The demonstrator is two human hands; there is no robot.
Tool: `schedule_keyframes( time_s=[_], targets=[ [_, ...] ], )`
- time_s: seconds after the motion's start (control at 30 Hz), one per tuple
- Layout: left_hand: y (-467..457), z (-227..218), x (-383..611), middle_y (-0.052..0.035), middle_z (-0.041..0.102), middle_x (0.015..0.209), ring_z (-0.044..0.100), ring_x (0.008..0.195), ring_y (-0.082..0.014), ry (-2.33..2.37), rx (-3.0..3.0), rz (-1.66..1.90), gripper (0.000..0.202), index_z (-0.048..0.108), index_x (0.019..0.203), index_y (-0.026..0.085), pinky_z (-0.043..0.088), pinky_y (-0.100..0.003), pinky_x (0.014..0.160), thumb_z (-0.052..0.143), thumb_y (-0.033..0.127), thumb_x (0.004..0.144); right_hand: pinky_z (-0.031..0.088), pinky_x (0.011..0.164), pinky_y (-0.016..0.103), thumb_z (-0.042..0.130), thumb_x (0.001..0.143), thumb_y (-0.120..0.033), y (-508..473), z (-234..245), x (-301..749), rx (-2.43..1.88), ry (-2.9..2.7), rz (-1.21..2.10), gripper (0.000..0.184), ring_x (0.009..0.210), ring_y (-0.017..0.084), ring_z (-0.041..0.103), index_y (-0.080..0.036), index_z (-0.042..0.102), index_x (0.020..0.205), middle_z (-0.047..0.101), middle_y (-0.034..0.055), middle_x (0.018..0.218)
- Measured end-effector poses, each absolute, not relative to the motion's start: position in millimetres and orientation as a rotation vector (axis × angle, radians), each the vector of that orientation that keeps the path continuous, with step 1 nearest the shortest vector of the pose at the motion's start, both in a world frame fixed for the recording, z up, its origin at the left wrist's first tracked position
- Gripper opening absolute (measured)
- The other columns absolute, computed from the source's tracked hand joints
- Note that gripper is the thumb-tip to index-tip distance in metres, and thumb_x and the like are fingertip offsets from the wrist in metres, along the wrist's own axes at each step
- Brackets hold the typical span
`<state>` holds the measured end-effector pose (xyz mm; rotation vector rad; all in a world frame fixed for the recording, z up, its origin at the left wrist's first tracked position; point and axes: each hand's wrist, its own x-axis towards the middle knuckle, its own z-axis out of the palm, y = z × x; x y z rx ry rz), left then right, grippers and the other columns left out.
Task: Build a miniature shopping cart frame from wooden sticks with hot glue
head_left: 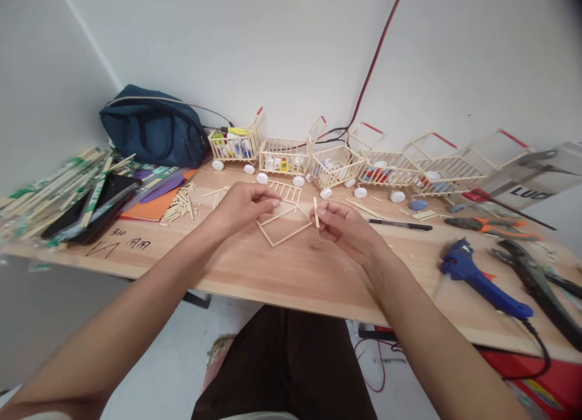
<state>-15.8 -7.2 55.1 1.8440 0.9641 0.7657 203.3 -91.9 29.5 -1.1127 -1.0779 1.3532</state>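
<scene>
A square frame of thin wooden sticks (291, 234) lies flat on the table in front of me. Just above its far left side is my left hand (243, 209), thumb and fingertips brought together; whether anything is between them I cannot make out. My right hand (343, 226) pinches a short wooden stick (316, 214) and holds it upright by the frame's right corner. Behind the frame lies a ladder-like stick panel (291, 193), partly hidden by my left hand.
Several stick-built carts (336, 165) with white wheels line the wall. Cut sticks (180, 205), a blue bag (152, 126) and bundled sticks (50, 180) are left. At right lie a black pen (400, 225), a blue glue gun (484, 280), orange-handled pliers (491, 226) and a black-handled tool (541, 286).
</scene>
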Motion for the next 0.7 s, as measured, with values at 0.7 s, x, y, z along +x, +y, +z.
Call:
schedule_keyframes(
  time_s=[0.7],
  targets=[
    [-8,31,22,0.0018,0.064,0.070,0.057,0.064,-0.0057,0.493,1.079,0.517,0.035,0.065,0.080,0.011,0.041,-0.020,0.063,0.090,0.027,0.061,0.028,0.048,0.020,0.079,0.073,-0.049,-89,21,209,-1.181,-1.143,1.396,0.035,0.055,0.006,0.043,-0.016,0.068,0.074,0.058,-0.0018,0.065]
  ],
)
